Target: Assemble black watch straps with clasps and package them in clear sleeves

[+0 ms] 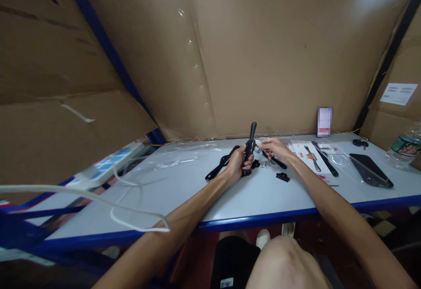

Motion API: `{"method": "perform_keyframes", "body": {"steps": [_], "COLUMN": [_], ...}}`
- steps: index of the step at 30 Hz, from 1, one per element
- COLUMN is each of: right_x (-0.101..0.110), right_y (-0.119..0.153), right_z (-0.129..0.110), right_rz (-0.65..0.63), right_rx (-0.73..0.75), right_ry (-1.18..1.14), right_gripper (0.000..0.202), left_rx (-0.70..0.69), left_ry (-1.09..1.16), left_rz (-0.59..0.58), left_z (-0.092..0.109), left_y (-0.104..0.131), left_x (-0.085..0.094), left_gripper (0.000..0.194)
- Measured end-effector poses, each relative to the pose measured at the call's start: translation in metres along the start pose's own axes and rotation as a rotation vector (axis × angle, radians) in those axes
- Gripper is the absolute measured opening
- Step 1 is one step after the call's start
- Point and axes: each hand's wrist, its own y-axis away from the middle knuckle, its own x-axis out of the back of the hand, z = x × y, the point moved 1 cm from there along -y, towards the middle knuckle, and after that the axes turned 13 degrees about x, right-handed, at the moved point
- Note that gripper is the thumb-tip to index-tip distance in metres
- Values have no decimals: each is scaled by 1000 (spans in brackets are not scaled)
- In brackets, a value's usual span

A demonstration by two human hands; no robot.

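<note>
Tool [251,143], black, clasped in left grip [237,162]; right grip [276,149] beside it, hold unclear.

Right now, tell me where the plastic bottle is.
In the head view, the plastic bottle is at the far right of the table, just right of the dark flat slab and below the white label.

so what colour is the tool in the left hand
Black: the tool in the left hand shows best in the head view.
</note>
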Motion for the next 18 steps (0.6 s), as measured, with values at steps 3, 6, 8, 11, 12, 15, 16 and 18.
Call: {"method": "perform_keyframes", "body": {"steps": [3, 6, 8, 11, 12, 15, 16, 18], "right_x": [-1, -2, -3, -2, -2, -3, -4, -6], "right_y": [1, 1, 0, -1, -1, 0, 0, 1], "right_z": [1, -1, -3, -2, -2, 2, 3, 5], "right_rz": [81, 115, 129, 204, 232, 291, 302, 319], "right_rx": [-39, -58, -78, -68, -52, -31, -36, -46], "right_ry": [-117, -293, -385, -375, -353, -311, -306, -298], "right_gripper": [15, 10, 12, 10, 7, 29, 33, 32], "left_rx": [1, -34, -48, -51, -44, -24, -23, -26], "left_ry": [80, 144, 155, 150, 146, 132, 128, 113], "left_rz": [-20, -47, -52, -58, -63, -67, -62, -51], "left_z": [3, 7, 8, 8, 7, 6, 5, 4], "left_y": [3, 4, 4, 3, 3, 1, 1, 0], "left_x": [-2, 0, 2, 3, 3, 3, 4, 4], "left_gripper": [30, 27, 29, 31, 31, 30, 29, 25]}}
